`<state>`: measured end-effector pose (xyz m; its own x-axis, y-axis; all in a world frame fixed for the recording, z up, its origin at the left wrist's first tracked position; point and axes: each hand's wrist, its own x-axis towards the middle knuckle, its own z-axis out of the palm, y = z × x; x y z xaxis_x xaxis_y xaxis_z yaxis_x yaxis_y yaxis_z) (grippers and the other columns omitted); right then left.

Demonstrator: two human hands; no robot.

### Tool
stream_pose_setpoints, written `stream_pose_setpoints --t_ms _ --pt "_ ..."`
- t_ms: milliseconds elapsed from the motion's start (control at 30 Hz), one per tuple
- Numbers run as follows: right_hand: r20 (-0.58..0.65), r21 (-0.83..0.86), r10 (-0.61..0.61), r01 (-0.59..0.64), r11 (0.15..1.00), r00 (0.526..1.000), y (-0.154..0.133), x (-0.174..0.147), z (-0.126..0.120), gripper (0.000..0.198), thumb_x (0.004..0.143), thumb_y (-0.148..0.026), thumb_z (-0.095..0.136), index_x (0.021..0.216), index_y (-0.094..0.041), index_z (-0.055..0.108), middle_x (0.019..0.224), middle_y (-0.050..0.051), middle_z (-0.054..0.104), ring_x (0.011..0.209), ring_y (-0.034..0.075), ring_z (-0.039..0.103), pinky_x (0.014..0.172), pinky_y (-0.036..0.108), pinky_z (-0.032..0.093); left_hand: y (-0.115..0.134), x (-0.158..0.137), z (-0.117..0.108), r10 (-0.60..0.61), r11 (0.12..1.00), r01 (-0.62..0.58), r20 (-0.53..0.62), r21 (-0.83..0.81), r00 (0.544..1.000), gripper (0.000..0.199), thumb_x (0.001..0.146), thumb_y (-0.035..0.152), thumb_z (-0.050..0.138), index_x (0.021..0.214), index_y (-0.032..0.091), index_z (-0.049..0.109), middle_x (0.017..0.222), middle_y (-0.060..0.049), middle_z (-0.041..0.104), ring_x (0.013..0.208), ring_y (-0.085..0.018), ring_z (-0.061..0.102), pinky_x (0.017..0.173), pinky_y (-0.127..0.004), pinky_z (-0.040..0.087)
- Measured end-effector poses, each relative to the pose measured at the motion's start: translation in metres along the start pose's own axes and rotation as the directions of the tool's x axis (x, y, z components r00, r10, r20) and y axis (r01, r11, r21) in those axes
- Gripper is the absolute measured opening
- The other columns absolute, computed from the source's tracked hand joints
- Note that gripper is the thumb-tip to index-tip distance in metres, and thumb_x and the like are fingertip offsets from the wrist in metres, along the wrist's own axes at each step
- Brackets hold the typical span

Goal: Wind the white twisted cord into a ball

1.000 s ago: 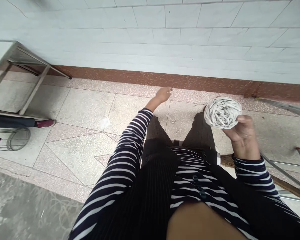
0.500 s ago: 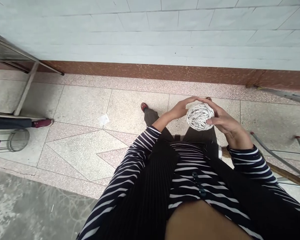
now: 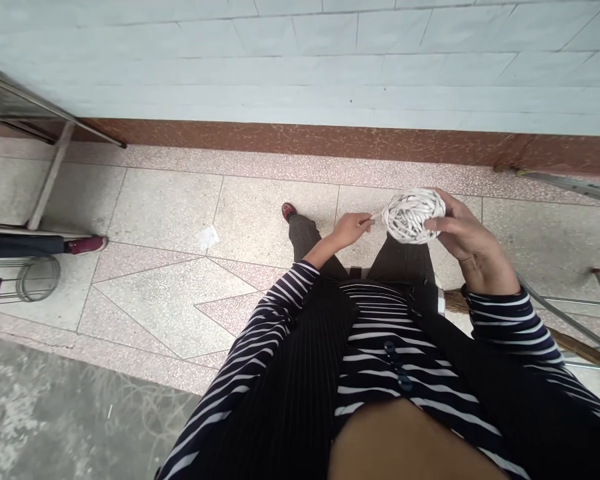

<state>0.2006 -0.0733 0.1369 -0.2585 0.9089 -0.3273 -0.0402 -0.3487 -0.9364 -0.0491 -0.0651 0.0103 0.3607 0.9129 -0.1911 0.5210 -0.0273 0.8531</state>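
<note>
My right hand [image 3: 463, 230] held the ball of white string [image 3: 406, 217], with my thumb on its front and my fingers bent round its side. The ball was up in the air, over my right leg [image 3: 407, 257]. Half a second before, my left hand [image 3: 353, 229] was round the ball too, and its fingers reached the right hand's. Now it had come away to the left. Its fingers were closed up small, like a pinch, and a short, thin bit of string [image 3: 377, 217] ran from them toward the ball. I think this meant one hand did the holding and the other worked the string. I could not tell how tight it was.
</note>
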Motion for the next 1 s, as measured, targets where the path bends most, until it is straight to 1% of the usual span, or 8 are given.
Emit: stream_pose_setpoints --t_ms 267,400,467,533,600,767,900,1000 --pt "-0.292 -0.13 -0.25 0.221 0.967 0.923 -0.002 0.033 -0.008 0.065 0.055 -0.035 0.096 0.113 -0.027 0.067 0.114 0.005 0.07 0.112 0.031 0.066 0.112 0.056 0.057 -0.009 -0.028 0.022 -0.004 0.974 0.03 0.116 -0.222 0.993 0.025 0.101 0.024 0.054 0.091 0.018 0.076 0.092 -0.002 0.082 0.09 -0.014 0.074 0.094 -0.026 0.053" --pt "-0.331 -0.281 -0.572 0.5 0.819 0.751 -0.006 0.037 0.003 0.066 0.066 -0.036 0.097 0.122 -0.03 0.062 0.132 0.007 0.067 0.129 0.036 0.062 0.125 0.06 0.048 -0.005 -0.032 0.013 -0.028 0.981 0.049 0.115 -0.189 0.993 0.026 0.1 0.023 0.054 0.083 0.018 0.074 0.085 -0.002 0.08 0.087 -0.014 0.074 0.091 -0.026 0.053" --pt "-0.272 -0.443 -0.675 0.534 0.72 0.686 -0.009 0.039 0.005 0.072 0.073 -0.037 0.098 0.133 -0.031 0.058 0.144 0.009 0.06 0.139 0.037 0.055 0.131 0.06 0.042 0.0 -0.035 0.006 -0.022 0.99 0.038 0.115 -0.139 0.993 0.028 0.099 0.024 0.054 0.08 0.018 0.073 0.085 -0.002 0.08 0.085 -0.015 0.073 0.088 -0.026 0.053" --pt "-0.19 -0.563 -0.671 0.481 0.672 0.716 -0.006 0.046 0.003 0.078 0.078 -0.036 0.097 0.141 -0.033 0.053 0.156 0.011 0.05 0.149 0.038 0.043 0.136 0.061 0.035 0.008 -0.038 -0.002 0.007 0.997 0.001 0.112 -0.075 0.994 0.028 0.099 0.027 0.056 0.08 0.018 0.074 0.085 -0.002 0.079 0.084 -0.015 0.072 0.084 -0.026 0.051" --pt "-0.153 -0.61 -0.58 0.386 0.692 0.8 0.006 0.059 0.0 0.078 0.077 -0.033 0.096 0.142 -0.032 0.052 0.161 0.013 0.046 0.153 0.042 0.034 0.138 0.067 0.027 0.019 -0.039 -0.014 0.047 0.999 -0.048 0.097 0.005 0.994 0.028 0.099 0.029 0.058 0.079 0.019 0.075 0.081 -0.002 0.077 0.081 -0.016 0.069 0.081 -0.027 0.05" --pt "-0.075 -0.576 -0.126 0.06 0.815 0.989 0.059 0.077 -0.002 0.084 0.047 -0.019 0.098 0.126 -0.023 0.068 0.145 0.015 0.061 0.15 0.053 0.042 0.136 0.078 0.019 0.04 -0.023 -0.042 0.135 0.969 -0.132 -0.001 0.207 0.991 0.027 0.095 0.024 0.058 0.072 0.02 0.071 0.066 0.0 0.062 0.07 -0.016 0.056 0.099 -0.035 0.052" --pt "0.157 -0.38 0.089 -0.023 0.925 0.984 0.084 0.059 0.006 0.073 0.049 -0.036 0.102 0.117 -0.026 0.078 0.119 0.006 0.075 0.129 0.044 0.064 0.131 0.067 0.038 0.034 -0.009 -0.051 0.17 0.948 -0.159 -0.018 0.277 0.985 0.027 0.095 0.019 0.056 0.069 0.02 0.066 0.061 0.004 0.053 0.064 -0.013 0.045 0.123 -0.043 0.041" --pt "0.229 -0.252 0.142 -0.082 0.964 0.963 0.089 0.047 0.009 0.073 0.054 -0.053 0.1 0.119 -0.027 0.077 0.12 0.004 0.08 0.124 0.037 0.07 0.127 0.059 0.048 0.025 -0.005 -0.046 0.162 0.969 -0.161 0.012 0.189 0.987 0.026 0.098 0.024 0.057 0.074 0.019 0.068 0.069 0.002 0.063 0.07 -0.014 0.053 0.117 -0.039 0.045"
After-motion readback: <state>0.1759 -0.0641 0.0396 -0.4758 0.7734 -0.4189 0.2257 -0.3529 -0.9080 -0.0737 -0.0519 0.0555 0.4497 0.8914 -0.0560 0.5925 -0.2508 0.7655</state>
